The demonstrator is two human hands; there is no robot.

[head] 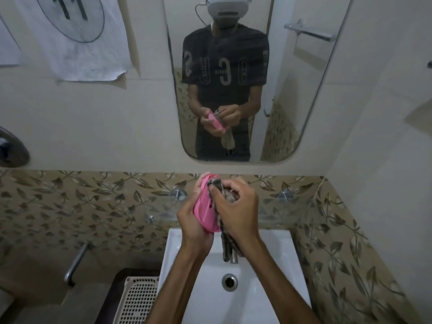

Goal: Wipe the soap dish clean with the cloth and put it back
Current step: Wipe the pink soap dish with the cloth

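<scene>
Up above the white ceramic sink (pixel 275 298), the left hand (pixel 192 222) grips the pink oval plastic soap dish (pixel 207 210), tilted on edge. Beside it, the right hand (pixel 238 206) holds a bunched grey checked cloth (pixel 218 185) against the dish's face, its tail hanging toward the basin.

Cream walls, leaf-patterned tile band (pixel 70 202), wall mirror (pixel 292 90), white sink (pixel 275 277) below.

Soap dish (pixel 207 206) interior behind cloth (pixel 221 206); tap mostly behind hanging cloth
</scene>
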